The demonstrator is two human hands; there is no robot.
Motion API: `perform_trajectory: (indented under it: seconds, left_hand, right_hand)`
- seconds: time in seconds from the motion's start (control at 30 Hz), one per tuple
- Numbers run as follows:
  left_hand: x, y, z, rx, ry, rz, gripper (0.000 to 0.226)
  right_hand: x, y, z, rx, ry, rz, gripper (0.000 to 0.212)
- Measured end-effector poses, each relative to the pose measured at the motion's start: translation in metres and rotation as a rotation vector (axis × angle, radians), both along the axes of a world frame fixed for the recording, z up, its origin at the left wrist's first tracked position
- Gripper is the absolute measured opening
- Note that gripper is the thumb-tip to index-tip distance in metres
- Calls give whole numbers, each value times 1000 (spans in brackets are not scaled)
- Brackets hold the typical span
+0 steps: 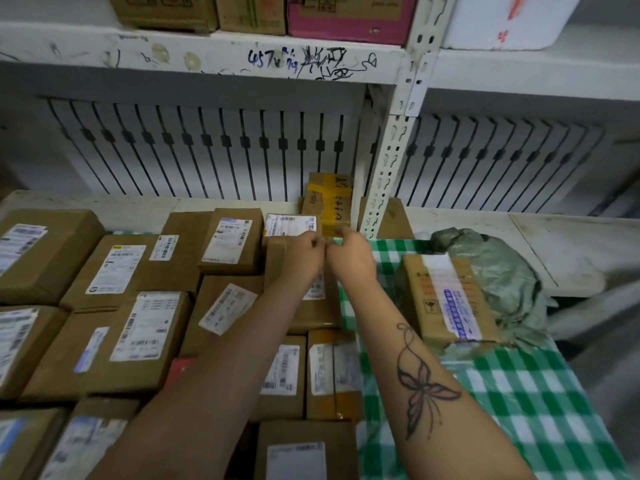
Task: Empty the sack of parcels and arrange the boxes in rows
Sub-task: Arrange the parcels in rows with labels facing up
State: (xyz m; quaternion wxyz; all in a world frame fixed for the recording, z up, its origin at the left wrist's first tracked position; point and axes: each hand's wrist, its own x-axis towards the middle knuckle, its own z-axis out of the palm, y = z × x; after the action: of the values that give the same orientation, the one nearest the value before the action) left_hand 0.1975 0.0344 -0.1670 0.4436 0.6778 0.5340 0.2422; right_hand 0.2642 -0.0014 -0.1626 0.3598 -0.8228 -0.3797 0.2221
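Note:
Many brown cardboard parcels with white labels lie in rows across the left of the table, among them a large flat box (128,341). Both my arms reach to the far end of the right-hand row. My left hand (306,251) and my right hand (349,252) meet there, fingers curled on the far top edge of a brown box (304,306). Just beyond them sit a small labelled box (290,226) and a box with yellow tape (329,202). The grey-green sack (505,271) lies crumpled at the right, with one taped box (446,299) resting on it.
A green-and-white checked cloth (526,403) covers the table's right side. A white metal shelf post (391,168) stands behind the hands. The shelf above (207,53) carries more cartons. A slatted white panel (207,150) lines the back.

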Motion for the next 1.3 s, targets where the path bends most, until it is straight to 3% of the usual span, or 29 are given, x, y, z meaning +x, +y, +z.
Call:
perform_trajectory:
  seconds: [0.4,0.5,0.6,0.67,0.73,0.97,1.07,1.17,1.3]
  left_hand:
    - [31,-106,23,-245,-203,50,29]
    - [37,-122,23,-313,-212,54,22]
    - [42,-136,23,-392,-199,38,18]
    - [44,-142,23,-477,-181,39,19]
    - [47,-146,22,-573,-177,48,15]
    - [47,-141,23,-704,-168,41,27]
    - [50,-127,25,-676,-140,83,32]
    - [52,-119,21,-623,-241,188,38]
    - [53,-121,23,-800,-449,136,52]
  right_hand:
    - [29,-101,40,29,-42,40,44]
    - [39,-122,41,43,-184,5,47]
    - [51,-136,42,-276,-389,-90,77]
    - [58,-142,43,-473,-309,-124,102]
    - [63,-146,39,-538,-209,-133,110]
    - [79,-149,36,-293,-192,-195,86]
    - [86,-146,44,-100,-26,-292,85]
    - [88,-142,48,115,222,-430,95]
    - [87,-143,40,246,367,-483,98]
